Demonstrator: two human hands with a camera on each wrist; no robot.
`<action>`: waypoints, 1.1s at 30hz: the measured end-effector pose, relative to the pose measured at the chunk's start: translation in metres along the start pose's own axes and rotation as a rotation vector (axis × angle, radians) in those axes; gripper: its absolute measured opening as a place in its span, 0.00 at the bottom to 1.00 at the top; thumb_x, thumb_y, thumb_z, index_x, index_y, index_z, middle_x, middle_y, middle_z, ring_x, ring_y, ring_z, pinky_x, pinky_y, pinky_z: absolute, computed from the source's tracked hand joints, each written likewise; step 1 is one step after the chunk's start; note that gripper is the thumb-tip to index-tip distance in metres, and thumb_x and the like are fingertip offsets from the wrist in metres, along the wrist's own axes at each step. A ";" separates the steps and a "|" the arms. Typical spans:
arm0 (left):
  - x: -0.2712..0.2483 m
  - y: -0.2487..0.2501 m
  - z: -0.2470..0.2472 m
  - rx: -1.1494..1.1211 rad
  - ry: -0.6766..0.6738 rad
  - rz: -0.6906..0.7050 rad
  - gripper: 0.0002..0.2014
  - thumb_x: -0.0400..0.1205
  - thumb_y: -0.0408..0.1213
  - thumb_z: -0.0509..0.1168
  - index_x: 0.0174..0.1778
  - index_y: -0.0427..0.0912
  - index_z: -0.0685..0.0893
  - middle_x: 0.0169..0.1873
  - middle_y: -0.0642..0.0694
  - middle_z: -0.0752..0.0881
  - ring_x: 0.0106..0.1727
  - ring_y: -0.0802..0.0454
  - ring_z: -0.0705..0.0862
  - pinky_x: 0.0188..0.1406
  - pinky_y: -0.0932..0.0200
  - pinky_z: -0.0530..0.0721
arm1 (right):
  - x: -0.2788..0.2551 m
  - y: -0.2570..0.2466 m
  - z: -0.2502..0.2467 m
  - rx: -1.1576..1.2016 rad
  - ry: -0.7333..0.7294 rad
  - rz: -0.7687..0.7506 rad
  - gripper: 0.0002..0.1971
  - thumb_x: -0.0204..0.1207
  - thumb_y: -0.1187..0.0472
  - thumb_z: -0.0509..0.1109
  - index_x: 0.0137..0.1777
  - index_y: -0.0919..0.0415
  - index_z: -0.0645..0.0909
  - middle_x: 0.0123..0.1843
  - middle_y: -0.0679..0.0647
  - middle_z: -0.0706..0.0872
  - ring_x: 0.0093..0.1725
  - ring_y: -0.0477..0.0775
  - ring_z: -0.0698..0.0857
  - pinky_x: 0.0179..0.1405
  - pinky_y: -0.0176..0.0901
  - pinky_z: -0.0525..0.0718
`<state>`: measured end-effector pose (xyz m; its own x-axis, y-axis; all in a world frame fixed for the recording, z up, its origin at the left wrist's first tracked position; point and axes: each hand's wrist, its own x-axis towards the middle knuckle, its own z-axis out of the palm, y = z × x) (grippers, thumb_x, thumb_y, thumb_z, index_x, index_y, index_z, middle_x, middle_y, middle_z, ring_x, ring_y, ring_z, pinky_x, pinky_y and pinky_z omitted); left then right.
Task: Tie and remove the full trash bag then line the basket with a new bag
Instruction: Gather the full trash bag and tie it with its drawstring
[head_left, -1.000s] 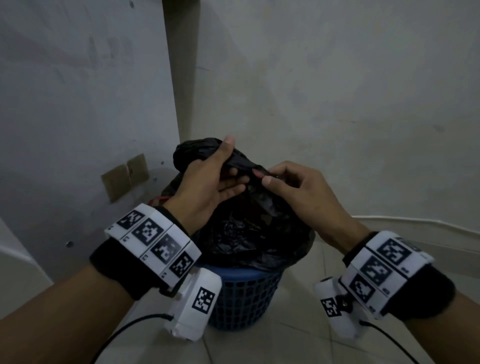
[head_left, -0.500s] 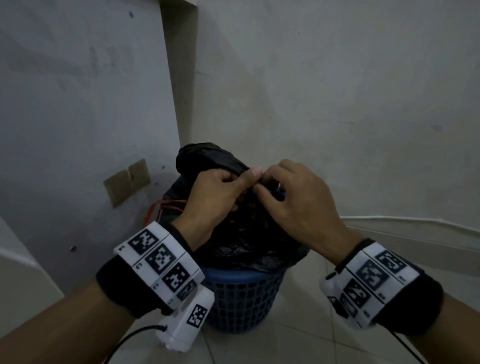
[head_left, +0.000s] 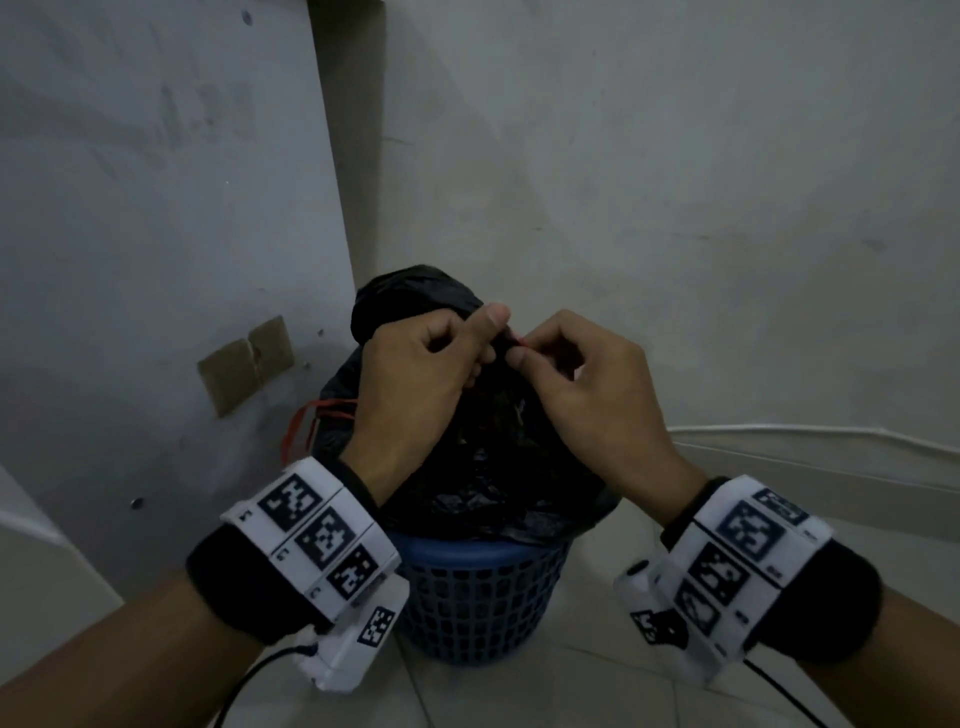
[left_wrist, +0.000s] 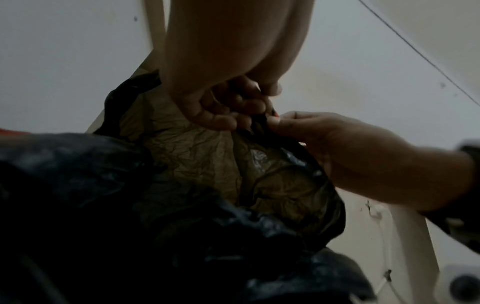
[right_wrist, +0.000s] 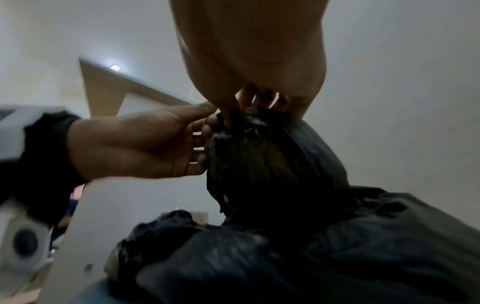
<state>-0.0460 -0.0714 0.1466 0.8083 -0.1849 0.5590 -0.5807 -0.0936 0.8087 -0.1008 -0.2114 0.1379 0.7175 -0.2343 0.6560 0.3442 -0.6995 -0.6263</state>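
A full black trash bag (head_left: 493, 457) bulges out of a blue mesh basket (head_left: 478, 597) on the floor in a wall corner. My left hand (head_left: 441, 358) and right hand (head_left: 561, 358) meet above it. Each pinches the gathered neck of the bag with curled fingers and thumb. A speck of red tie (head_left: 521, 341) shows at my right fingertips. In the left wrist view my left hand (left_wrist: 221, 115) grips the twisted plastic, and my right hand (left_wrist: 298, 123) pinches it from the right. In the right wrist view the bag (right_wrist: 272, 160) hangs bunched under my right hand (right_wrist: 233, 107).
A red string loop (head_left: 306, 421) hangs from the bag's left side. Grey walls close in on the left and behind, with a brown patch (head_left: 244, 364) on the left wall. Pale floor tiles (head_left: 597, 675) lie in front of the basket and to its right.
Both hands have closed in on the bag's neck. My left thumb has come down from its raised position. My right fingers have curled tighter onto the plastic, and the view has shifted slightly.
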 end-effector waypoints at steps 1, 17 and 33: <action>-0.002 0.002 -0.001 0.029 0.033 0.094 0.16 0.80 0.52 0.67 0.30 0.47 0.84 0.22 0.55 0.82 0.26 0.62 0.80 0.29 0.66 0.77 | 0.002 -0.002 -0.001 0.063 -0.007 0.062 0.07 0.76 0.56 0.73 0.39 0.57 0.85 0.33 0.51 0.87 0.35 0.52 0.86 0.37 0.56 0.85; 0.010 0.002 0.002 0.417 -0.304 0.253 0.13 0.76 0.54 0.65 0.45 0.51 0.89 0.36 0.54 0.87 0.39 0.56 0.84 0.42 0.47 0.82 | 0.015 -0.010 -0.021 0.702 -0.075 0.453 0.12 0.79 0.63 0.69 0.33 0.58 0.78 0.41 0.56 0.81 0.34 0.48 0.75 0.35 0.38 0.77; 0.006 0.011 0.006 0.533 -0.275 0.227 0.21 0.74 0.69 0.55 0.48 0.57 0.80 0.41 0.64 0.82 0.47 0.73 0.75 0.72 0.32 0.66 | 0.028 -0.011 -0.027 1.166 -0.200 0.492 0.07 0.82 0.64 0.63 0.43 0.64 0.77 0.52 0.63 0.87 0.47 0.54 0.88 0.47 0.39 0.90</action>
<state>-0.0482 -0.0793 0.1575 0.6463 -0.4952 0.5806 -0.7603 -0.4832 0.4341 -0.1010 -0.2292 0.1745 0.9630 -0.1225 0.2402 0.2695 0.4581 -0.8471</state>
